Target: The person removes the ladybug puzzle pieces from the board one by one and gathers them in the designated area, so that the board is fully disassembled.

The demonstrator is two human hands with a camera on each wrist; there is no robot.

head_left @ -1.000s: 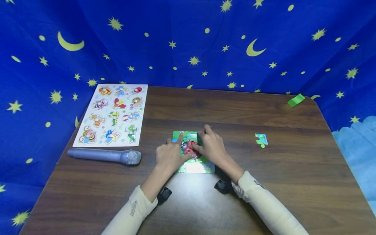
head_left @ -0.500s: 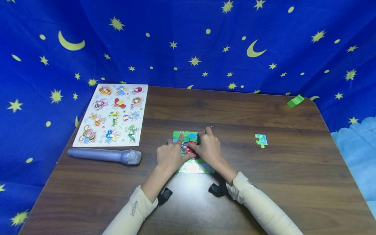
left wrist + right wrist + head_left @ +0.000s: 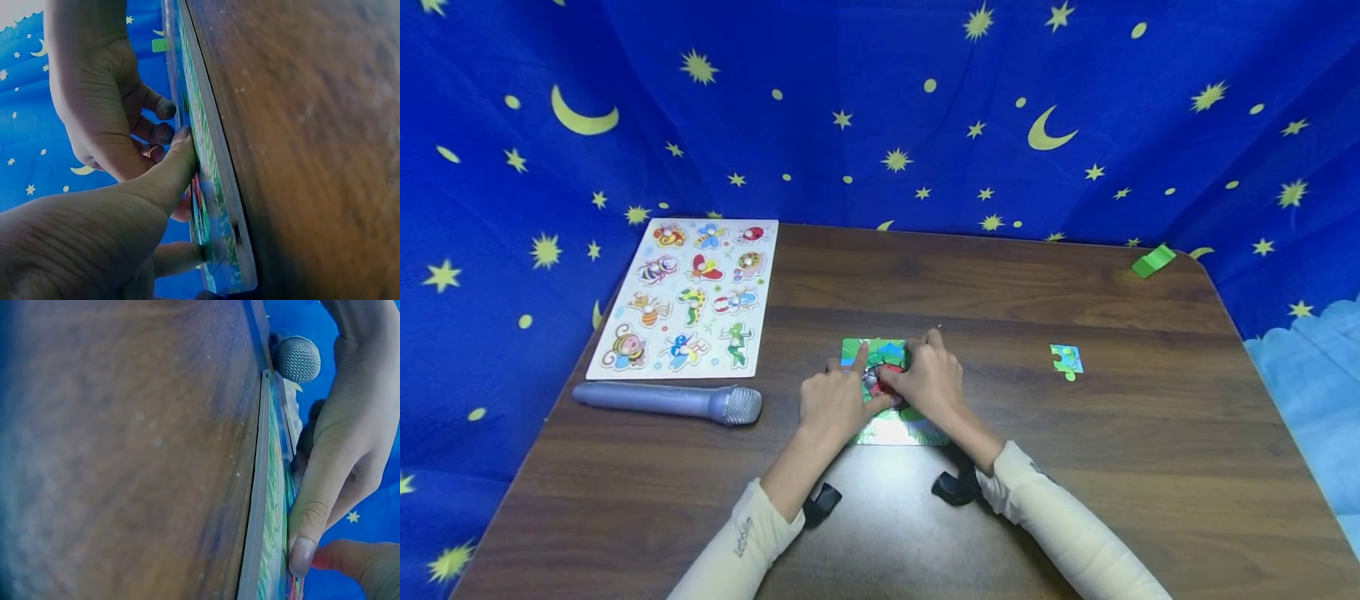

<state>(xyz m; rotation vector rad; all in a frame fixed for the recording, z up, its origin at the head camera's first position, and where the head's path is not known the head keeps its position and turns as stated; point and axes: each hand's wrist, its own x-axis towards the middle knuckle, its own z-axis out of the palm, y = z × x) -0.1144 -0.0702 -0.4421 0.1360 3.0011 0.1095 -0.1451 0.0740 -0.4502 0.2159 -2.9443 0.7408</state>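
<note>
A small jigsaw puzzle (image 3: pixel 898 432) with a red ladybug on a green and blue ground lies on the table. My left hand (image 3: pixel 833 402) rests on its left side, index finger and thumb spread straight on the picture. In the left wrist view, the left thumb (image 3: pixel 178 153) lies against the puzzle's face. My right hand (image 3: pixel 934 379) is bent over the puzzle's upper right part, fingers curled, thumb reaching to the ladybug. The right thumb (image 3: pixel 340 557) comes close to the left one in the right wrist view. I cannot tell whether the right fingers pinch a piece.
A loose jigsaw piece (image 3: pixel 1067 359) lies on the table at right. A white insect peg board (image 3: pixel 655 329) stands at left, with a grey-blue microphone (image 3: pixel 662 400) just below it. A green folded strip (image 3: pixel 1153 261) sits near the far right corner. A blue starry curtain (image 3: pixel 880 83) hangs behind.
My right hand has shifted slightly left over the puzzle, its thumb now further onto the ladybug. The left hand stays in place.
</note>
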